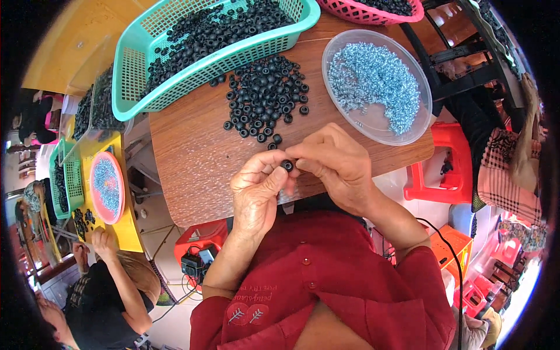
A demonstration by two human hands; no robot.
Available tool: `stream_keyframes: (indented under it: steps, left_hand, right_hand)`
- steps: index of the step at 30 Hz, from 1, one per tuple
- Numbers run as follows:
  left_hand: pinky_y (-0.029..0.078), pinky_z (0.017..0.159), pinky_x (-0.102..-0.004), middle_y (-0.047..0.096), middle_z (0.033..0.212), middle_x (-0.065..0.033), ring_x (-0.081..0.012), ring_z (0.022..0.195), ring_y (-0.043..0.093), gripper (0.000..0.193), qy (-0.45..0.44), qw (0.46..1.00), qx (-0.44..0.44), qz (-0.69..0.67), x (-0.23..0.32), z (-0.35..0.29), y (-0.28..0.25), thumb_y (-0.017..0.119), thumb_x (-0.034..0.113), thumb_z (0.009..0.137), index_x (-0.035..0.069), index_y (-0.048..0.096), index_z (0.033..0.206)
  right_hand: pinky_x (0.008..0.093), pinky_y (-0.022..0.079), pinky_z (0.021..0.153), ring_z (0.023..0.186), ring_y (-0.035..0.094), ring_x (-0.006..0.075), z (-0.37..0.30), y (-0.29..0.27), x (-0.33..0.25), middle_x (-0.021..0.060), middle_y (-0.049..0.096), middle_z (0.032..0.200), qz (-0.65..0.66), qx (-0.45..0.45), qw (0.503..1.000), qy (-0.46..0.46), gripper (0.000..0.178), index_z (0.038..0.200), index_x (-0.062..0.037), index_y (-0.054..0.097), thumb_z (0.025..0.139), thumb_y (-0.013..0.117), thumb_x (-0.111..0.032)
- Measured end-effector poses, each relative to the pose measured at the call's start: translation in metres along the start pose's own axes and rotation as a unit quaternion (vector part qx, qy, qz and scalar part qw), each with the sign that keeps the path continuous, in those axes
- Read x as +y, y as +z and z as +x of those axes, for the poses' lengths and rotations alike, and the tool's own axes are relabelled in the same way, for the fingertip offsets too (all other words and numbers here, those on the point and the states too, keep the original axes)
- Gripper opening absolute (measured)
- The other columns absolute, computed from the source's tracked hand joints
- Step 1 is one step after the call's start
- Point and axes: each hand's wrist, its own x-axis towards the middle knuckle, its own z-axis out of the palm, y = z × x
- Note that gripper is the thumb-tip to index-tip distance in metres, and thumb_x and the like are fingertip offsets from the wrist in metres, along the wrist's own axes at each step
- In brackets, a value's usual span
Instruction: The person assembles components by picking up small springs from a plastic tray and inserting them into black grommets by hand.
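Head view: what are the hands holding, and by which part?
The left hand pinches a round black piece by its outer side, hole facing the camera; whether the right hand grips anything is unclear.

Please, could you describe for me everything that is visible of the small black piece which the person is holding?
The small black piece is round and looks like dark plastic. Its face turned toward the camera shows a ring-like recess with a lighter spot at the centre, too small to identify. The thumb and fingers of the left hand grip it above the wooden table, close to the person's edge. The fingers of the right hand are right beside it; whether they touch it is unclear.
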Motion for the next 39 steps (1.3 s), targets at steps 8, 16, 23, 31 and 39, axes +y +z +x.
stream_keyframes:
  steps: [8, 16, 23, 31, 39]
  left_hand:
    - [0.049, 0.062, -0.0224, 0.065, 0.085, -0.0075, -0.0119, 0.07, 0.061, 0.023, 0.019, 1.0, 0.008, 0.02, -0.002, 0.0, 0.008, 0.064, 0.004, 0.087, -0.003, 0.061, 0.108]
    - [0.049, 0.061, -0.022, 0.064, 0.082, -0.0054, -0.0105, 0.068, 0.059, 0.023, 0.007, 0.999, 0.019, 0.039, -0.001, 0.002, 0.009, 0.065, 0.005, 0.086, -0.003, 0.061, 0.107]
    - [0.048, 0.062, -0.0212, 0.064, 0.083, -0.0046, -0.0095, 0.069, 0.058, 0.023, 0.021, 0.997, 0.018, 0.073, -0.003, 0.002, 0.01, 0.066, 0.005, 0.086, -0.003, 0.062, 0.107]
    - [0.048, 0.066, -0.0193, 0.062, 0.084, -0.002, -0.0069, 0.072, 0.056, 0.021, 0.061, 0.99, 0.018, 0.129, -0.007, -0.001, 0.01, 0.066, 0.004, 0.087, -0.002, 0.062, 0.107]
    - [0.047, 0.065, -0.0185, 0.063, 0.086, -0.0018, -0.0065, 0.073, 0.056, 0.023, 0.08, 0.983, 0.022, 0.164, -0.01, -0.003, 0.012, 0.066, 0.007, 0.088, -0.002, 0.062, 0.108]
  right_hand:
    - [0.0318, 0.045, 0.065, 0.074, 0.057, 0.0229, -0.003, 0.002, -0.007, 0.0079, 0.06, 0.079, 0.019, 0.038, 0.997, 0.064, 0.019, 0.091, -0.0028, 0.067, 0.073, 0.067, 0.003]
    - [0.0291, 0.047, 0.068, 0.079, 0.059, 0.019, -0.008, -0.002, -0.002, 0.0075, 0.063, 0.084, 0.092, 0.03, 0.99, 0.106, 0.019, 0.089, -0.0023, 0.066, 0.071, 0.07, 0.004]
    - [0.0289, 0.047, 0.071, 0.081, 0.06, 0.019, -0.01, -0.002, -0.002, 0.0068, 0.063, 0.084, 0.111, 0.03, 0.986, 0.121, 0.019, 0.088, -0.0026, 0.067, 0.071, 0.071, 0.004]
    - [0.0295, 0.047, 0.07, 0.08, 0.06, 0.0193, -0.01, -0.004, -0.005, 0.0071, 0.063, 0.083, 0.086, 0.025, 0.988, 0.123, 0.017, 0.086, -0.0027, 0.067, 0.071, 0.071, 0.004]
    - [0.0278, 0.047, 0.069, 0.079, 0.06, 0.0173, -0.009, -0.009, -0.004, 0.008, 0.062, 0.082, 0.094, -0.005, 0.978, 0.185, 0.014, 0.087, -0.0005, 0.066, 0.074, 0.068, 0.002]
